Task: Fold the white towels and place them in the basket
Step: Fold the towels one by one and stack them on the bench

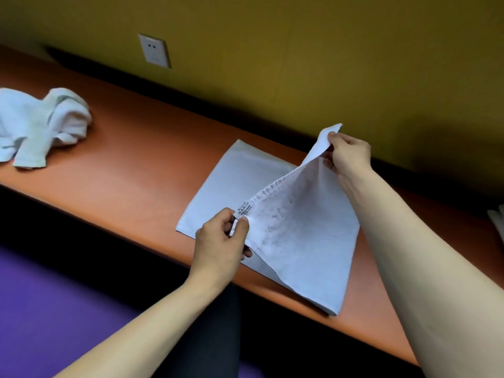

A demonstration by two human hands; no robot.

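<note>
A flat white towel (245, 186), thin and smooth with a stitched hem and a small printed label, is spread on the orange counter (136, 165). Its near corner by the label is pinched by the left hand (223, 238), and its far corner is pinched and lifted by the right hand (347, 155), so a slanting flap is raised. Well left of the towel, a crumpled heap of thicker white towels (41, 126) is seen.

- We are pinching one corner of the white towel (272, 214) with our left hand (222, 238), by its label (243, 210).
- Our right hand (347, 155) is lifting the far corner off the orange table (131, 165).
- Crumpled towels (41, 126) are lying far left.
</note>
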